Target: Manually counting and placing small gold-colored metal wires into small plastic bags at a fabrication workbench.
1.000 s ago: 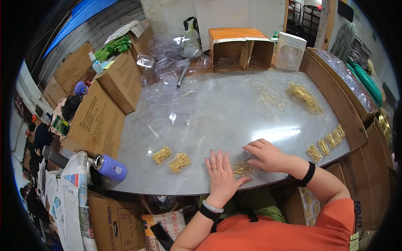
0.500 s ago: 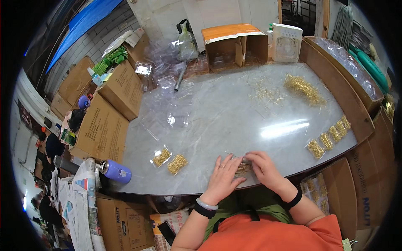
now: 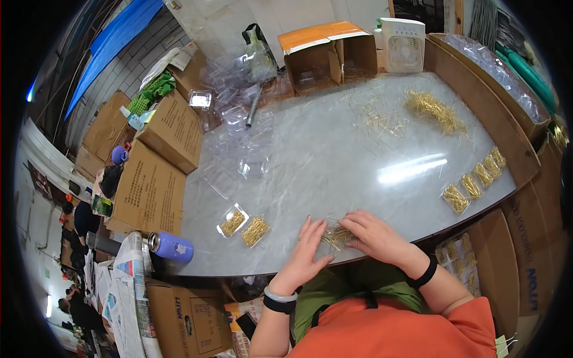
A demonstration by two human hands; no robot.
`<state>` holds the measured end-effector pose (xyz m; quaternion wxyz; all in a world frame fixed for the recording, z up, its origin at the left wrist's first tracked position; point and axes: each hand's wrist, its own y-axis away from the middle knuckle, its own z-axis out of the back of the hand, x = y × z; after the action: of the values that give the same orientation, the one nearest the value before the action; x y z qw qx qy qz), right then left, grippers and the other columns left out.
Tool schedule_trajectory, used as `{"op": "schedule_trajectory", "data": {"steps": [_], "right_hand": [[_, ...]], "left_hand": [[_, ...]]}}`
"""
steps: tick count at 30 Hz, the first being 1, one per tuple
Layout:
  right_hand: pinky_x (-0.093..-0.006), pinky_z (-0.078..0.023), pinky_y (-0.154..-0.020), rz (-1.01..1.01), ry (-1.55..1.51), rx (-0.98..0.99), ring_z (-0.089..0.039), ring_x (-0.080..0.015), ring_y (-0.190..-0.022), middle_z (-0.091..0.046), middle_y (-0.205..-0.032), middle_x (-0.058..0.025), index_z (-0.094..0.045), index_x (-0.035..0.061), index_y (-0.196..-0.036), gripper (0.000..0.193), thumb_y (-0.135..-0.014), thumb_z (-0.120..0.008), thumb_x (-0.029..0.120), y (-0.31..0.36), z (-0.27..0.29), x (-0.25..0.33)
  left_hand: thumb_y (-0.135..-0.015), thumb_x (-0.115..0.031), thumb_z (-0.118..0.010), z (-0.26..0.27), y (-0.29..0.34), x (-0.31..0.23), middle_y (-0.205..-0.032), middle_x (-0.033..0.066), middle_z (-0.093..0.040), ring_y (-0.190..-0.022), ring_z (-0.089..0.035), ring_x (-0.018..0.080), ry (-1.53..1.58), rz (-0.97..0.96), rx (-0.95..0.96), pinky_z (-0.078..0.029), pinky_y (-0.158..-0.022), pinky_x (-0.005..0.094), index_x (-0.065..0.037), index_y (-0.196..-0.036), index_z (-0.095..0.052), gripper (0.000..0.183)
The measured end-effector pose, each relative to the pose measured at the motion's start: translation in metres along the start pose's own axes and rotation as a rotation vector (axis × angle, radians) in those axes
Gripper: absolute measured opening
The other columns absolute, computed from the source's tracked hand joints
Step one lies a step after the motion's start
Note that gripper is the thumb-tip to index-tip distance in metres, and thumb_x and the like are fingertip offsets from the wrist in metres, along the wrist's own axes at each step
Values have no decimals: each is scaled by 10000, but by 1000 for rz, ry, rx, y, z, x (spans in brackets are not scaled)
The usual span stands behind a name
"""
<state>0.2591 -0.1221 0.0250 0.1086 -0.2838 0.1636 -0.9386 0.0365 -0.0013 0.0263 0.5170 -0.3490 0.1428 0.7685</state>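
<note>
Between my two hands, near the table's front edge, lies a loose bundle of thin gold-coloured wire pins (image 3: 335,237). My left hand (image 3: 307,253) rests along the bundle's left side, fingers stretched and thumb spread away from them. Over its right end curve the fingers of my right hand (image 3: 379,240), with the thumb on the near side, so the pins sit in that grip. Two small clear packs of gold pins (image 3: 233,223) (image 3: 255,231) lie to the left. Several more filled packs (image 3: 456,198) form a row at the right edge.
A larger heap of gold pins (image 3: 434,112) and scattered ones (image 3: 382,121) lie at the far right. Clear plastic trays (image 3: 239,140) pile up at the far left, near a metal tube (image 3: 253,107). A purple bottle (image 3: 171,247), cardboard boxes (image 3: 149,185) and a white fan (image 3: 403,46) border the table.
My left hand has shifted a little left and its fingers have moved apart from the right hand's. More of the pin bundle now shows between them. The whole view has tilted slightly.
</note>
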Motion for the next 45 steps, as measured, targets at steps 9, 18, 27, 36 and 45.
{"op": "schedule_trajectory", "data": {"steps": [9, 18, 27, 36, 45], "right_hand": [[-433, -478, -1031, 3, -286, 10, -537, -395, -1222, -557, -1289, -190, -575, -10, -1262, 405, -891, -712, 78, -11, -11, -7], [-507, -375, -1150, -305, 43, -195, -455, -424, -1349, -499, -1424, -237, -425, 22, -1465, 764, -819, -810, 158, 36, 5, 28], [-470, -439, -1067, -176, -69, -115, -555, -364, -1220, -578, -1334, -179, -595, 29, -1284, 502, -796, -712, 9, 21, 17, -9], [-509, -357, -1170, -200, -215, -323, -396, -508, -1383, -405, -1484, -338, -387, -102, -1442, 633, -833, -555, -69, 5, -34, 24], [-466, -369, -1161, -18, 35, -7, -452, -388, -1370, -515, -1426, -207, -472, -16, -1407, 683, -824, -771, 179, 3, 13, 1]], "left_hand": [[-917, -97, -687, -25, -18, -3, -1452, 260, -449, -1426, -368, 472, -164, -28, -110, -262, -1210, 542, 33, -1489, -394, 656], [-941, -209, -691, -37, -25, -29, -1473, 205, -454, -1445, -326, 462, -386, -32, -166, -235, -1196, 601, 7, -1466, -444, 619], [-949, -212, -675, -40, -34, -24, -1463, 147, -484, -1435, -352, 438, -331, -77, -108, -238, -1194, 608, -44, -1431, -516, 534], [-949, -104, -631, -56, -33, -22, -1491, 217, -435, -1403, -373, 463, -430, -34, -175, -248, -1195, 602, 24, -1493, -391, 608], [-762, -122, -851, -19, -19, -10, -1587, 239, -301, -1489, -283, 432, 201, 4, -136, -291, -1213, 487, 7, -1593, -198, 1064]]}}
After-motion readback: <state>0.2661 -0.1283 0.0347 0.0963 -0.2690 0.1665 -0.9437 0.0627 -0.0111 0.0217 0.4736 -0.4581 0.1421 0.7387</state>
